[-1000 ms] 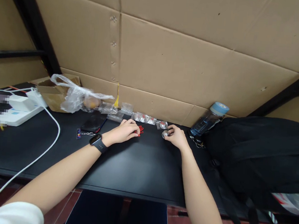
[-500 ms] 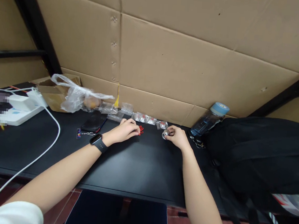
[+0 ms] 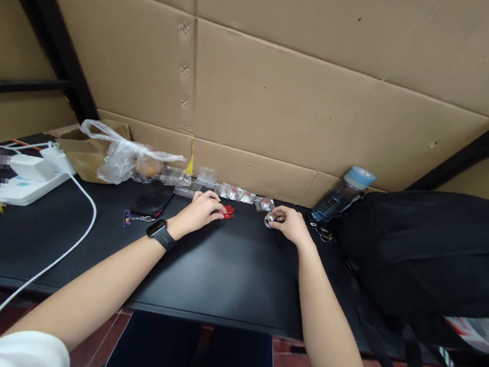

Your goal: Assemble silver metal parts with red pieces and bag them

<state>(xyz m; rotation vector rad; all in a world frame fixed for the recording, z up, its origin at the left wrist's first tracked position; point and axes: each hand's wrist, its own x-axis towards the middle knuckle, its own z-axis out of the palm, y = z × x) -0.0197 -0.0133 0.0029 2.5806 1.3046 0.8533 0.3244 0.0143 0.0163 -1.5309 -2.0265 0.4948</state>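
Observation:
On the black desk top [image 3: 235, 275], a small bunch of red loops [image 3: 228, 212] lies at the fingertips of my left hand [image 3: 201, 213]. That hand rests palm down, thumb and fingers apart, with a dark watch [image 3: 162, 234] on its wrist. My right hand [image 3: 291, 225] pinches a small round silvery piece [image 3: 271, 218], partly covered by the fingers. Behind the hands, several silvery round pieces with red marks in clear packets [image 3: 246, 197] run along the cardboard wall. One more such packet [image 3: 265, 204] lies just beyond my right fingertips.
To the left are a phone [image 3: 152, 200] with a keyring charm, a plastic bag [image 3: 126, 157], a cardboard box [image 3: 80, 159] and a white power strip [image 3: 32, 183] with a cable. A water bottle [image 3: 341, 195] and a black backpack [image 3: 428, 253] stand on the right.
My left hand has shifted slightly left, its fingers drawing off the red loops, so more of them shows. My right hand stays in place with the silvery piece.

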